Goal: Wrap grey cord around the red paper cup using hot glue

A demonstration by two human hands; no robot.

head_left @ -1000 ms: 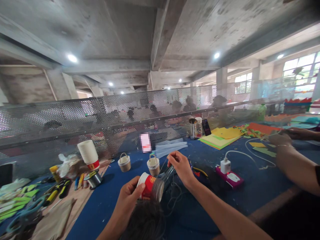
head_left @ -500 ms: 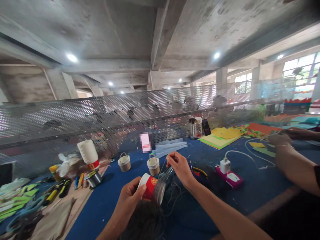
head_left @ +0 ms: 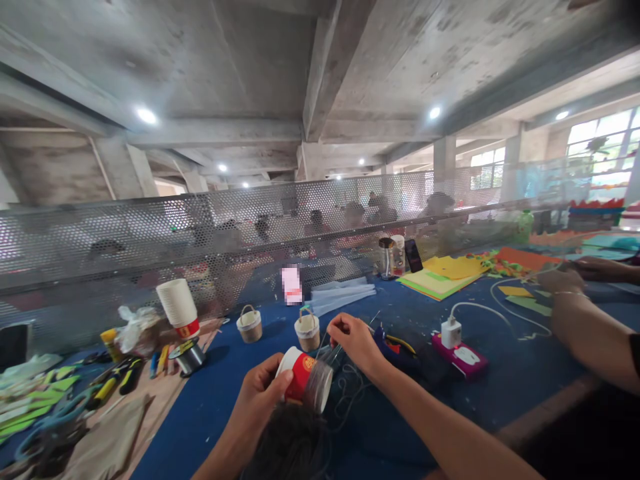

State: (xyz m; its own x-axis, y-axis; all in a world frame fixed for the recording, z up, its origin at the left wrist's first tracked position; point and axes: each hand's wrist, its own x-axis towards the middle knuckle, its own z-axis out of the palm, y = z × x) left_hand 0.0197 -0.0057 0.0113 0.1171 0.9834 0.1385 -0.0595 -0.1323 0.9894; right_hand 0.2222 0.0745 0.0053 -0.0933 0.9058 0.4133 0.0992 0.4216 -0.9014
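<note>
My left hand (head_left: 263, 393) is closed round a red and white paper cup (head_left: 303, 373), tilted on its side with its rim to the right. Grey thread is wound about the cup near that rim, and loose loops of thread (head_left: 345, 393) hang to its right. Above and right of the cup, my right hand (head_left: 353, 337) is pinched on a thin strand running toward the cup. A dark bundle (head_left: 290, 440) lies beneath the cup. Behind, two small baskets with handles, one (head_left: 249, 325) left and one (head_left: 307, 330) nearer the cup, stand upright.
Stacked paper cups (head_left: 177, 303) and a wire spool (head_left: 189, 357) stand left, near cutters (head_left: 113, 383). Pliers (head_left: 400, 350) lie right of my right hand, before a purple power strip (head_left: 459, 355). Another person's arm (head_left: 593, 330) rests at the far right. A perforated screen (head_left: 240, 247) stands behind.
My right hand has moved slightly down, nearer the cup's level. My left hand and the cup stay nearly in place.
</note>
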